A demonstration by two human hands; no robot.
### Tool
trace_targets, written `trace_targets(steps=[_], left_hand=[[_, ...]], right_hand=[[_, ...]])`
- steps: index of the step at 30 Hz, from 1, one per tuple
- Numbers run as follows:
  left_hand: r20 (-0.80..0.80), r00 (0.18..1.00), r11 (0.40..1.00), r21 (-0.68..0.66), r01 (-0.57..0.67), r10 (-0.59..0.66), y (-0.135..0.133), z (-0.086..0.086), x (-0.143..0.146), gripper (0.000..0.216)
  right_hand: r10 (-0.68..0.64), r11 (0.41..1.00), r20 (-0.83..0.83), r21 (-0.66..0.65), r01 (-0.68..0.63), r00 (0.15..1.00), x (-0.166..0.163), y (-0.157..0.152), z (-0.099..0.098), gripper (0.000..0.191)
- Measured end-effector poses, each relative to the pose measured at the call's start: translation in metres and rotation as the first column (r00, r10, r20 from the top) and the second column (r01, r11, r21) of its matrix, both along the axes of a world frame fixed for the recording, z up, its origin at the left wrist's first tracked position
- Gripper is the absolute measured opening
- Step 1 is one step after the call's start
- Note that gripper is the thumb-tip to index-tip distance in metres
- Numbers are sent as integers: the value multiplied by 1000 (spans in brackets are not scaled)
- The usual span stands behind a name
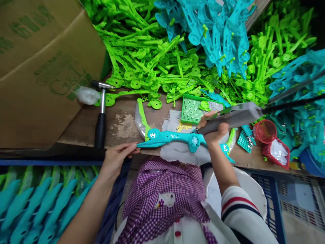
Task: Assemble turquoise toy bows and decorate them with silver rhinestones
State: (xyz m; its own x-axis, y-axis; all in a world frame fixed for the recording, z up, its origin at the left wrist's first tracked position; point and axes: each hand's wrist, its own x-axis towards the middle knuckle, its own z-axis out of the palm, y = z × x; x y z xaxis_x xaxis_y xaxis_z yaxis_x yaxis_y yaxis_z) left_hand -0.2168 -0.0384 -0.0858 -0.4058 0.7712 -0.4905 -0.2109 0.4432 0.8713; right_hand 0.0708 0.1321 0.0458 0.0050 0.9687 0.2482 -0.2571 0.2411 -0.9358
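Note:
A turquoise plastic toy bow [172, 138] lies across a white cloth [182, 150] at the near edge of the bench. My left hand [117, 156] pinches the bow's left tip with closed fingers. My right hand [213, 130] is wrapped round a grey powered screwdriver [233, 118], whose tip points at the bow's middle hub. A cable runs from the tool off to the right.
Heaps of green [152, 57] and turquoise plastic parts [218, 30] fill the back of the bench. A hammer [101, 115] lies at left beside a cardboard box [43, 67]. A green screw tray [195, 108], red baskets [274, 145], and stacked turquoise bows [38, 206] lie around.

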Motion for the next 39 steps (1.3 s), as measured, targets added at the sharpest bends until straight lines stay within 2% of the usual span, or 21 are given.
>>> trace_targets(steps=[3,5,7,8,10,11,12,14,16,18,20,22,26,32,35,39], left_hand=[[-119,993,1000,7,-12,12,-5,10,5,49],[-362,930,998,39,-53,63,-10,23,11,59],[-634,765,993,103,-61,113,-12,39,20,64],[-735,670,991,134,-14,109,-10,47,26,62],[-849,528,965,161,206,29,3,62,42,51],[-880,474,922,151,358,-40,15,68,52,46],[-901,418,853,127,505,-113,29,71,62,44],[-918,299,680,45,732,-261,62,72,80,46],[-917,174,532,-47,846,-359,93,68,94,46],[-903,90,430,-111,896,-420,117,60,100,45],[-880,58,365,-135,921,-472,130,52,101,47],[-855,60,343,-141,929,-515,135,48,99,51],[-824,76,368,-166,915,-561,135,50,97,52],[-822,76,388,-183,903,-564,135,53,100,51],[-826,67,396,-196,897,-560,134,51,99,52],[-823,55,388,-207,898,-566,134,50,98,51]], right_hand=[[-69,990,-39,117,73,997,33,-6,12,57],[-94,980,-50,170,101,994,52,-12,15,53],[-129,975,-38,180,134,991,65,-15,15,53],[-152,973,-21,170,154,988,70,-16,14,54],[-202,971,32,136,196,979,78,-15,11,58],[-219,971,62,115,211,974,82,-14,9,60],[-227,971,87,97,219,970,86,-14,7,62],[-237,970,100,77,230,966,96,-13,2,65],[-228,973,78,64,224,970,107,-16,-1,66],[-216,976,76,44,213,973,118,-20,-3,67],[-206,979,104,18,205,973,126,-24,-3,69],[-213,976,120,-7,216,970,131,-26,-5,71],[-233,971,94,-29,237,968,133,-24,-18,73],[-142,986,108,-71,150,984,130,-23,-38,70],[-173,982,125,-57,181,977,136,-23,-31,73],[-309,950,105,-5,311,945,154,-24,-9,76]])
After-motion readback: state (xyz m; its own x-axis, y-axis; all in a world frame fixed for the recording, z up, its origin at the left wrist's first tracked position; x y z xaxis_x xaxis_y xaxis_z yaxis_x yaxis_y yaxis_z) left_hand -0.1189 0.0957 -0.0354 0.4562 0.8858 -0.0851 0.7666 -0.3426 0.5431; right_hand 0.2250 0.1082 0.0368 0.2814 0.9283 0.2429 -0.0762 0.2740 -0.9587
